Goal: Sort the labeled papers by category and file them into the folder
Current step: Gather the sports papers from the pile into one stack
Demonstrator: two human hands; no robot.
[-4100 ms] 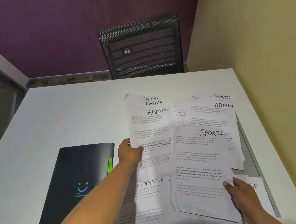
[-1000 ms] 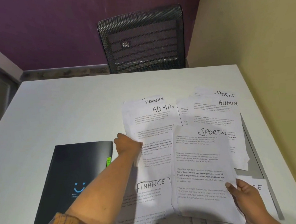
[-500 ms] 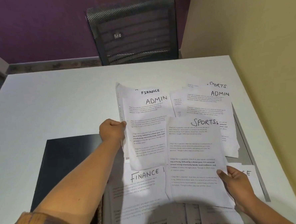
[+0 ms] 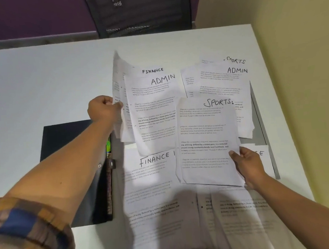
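Printed sheets with handwritten labels lie spread over the white table (image 4: 51, 83). My left hand (image 4: 103, 109) pinches the left edge of a small stack topped by an ADMIN sheet (image 4: 155, 113), with a FINANCE sheet (image 4: 152, 70) showing behind it; that edge is lifted and curled up. My right hand (image 4: 248, 162) grips the lower right corner of a SPORTS sheet (image 4: 205, 141), raised over the pile. Below these lies a FINANCE sheet (image 4: 153, 175). A second ADMIN sheet (image 4: 226, 84) and a SPORTS sheet (image 4: 235, 60) lie at the back right. The dark folder (image 4: 72, 141) lies shut under my left forearm.
A black mesh chair (image 4: 143, 12) stands behind the table's far edge. A yellow wall (image 4: 300, 58) runs along the table's right side. More printed sheets (image 4: 233, 216) overlap near the front edge. A grey strip (image 4: 260, 126) shows under the papers at the right.
My left hand has shifted left and up, lifting the left edge of the ADMIN stack so it curls off the table. The camera has tilted down. My right hand keeps the SPORTS sheet.
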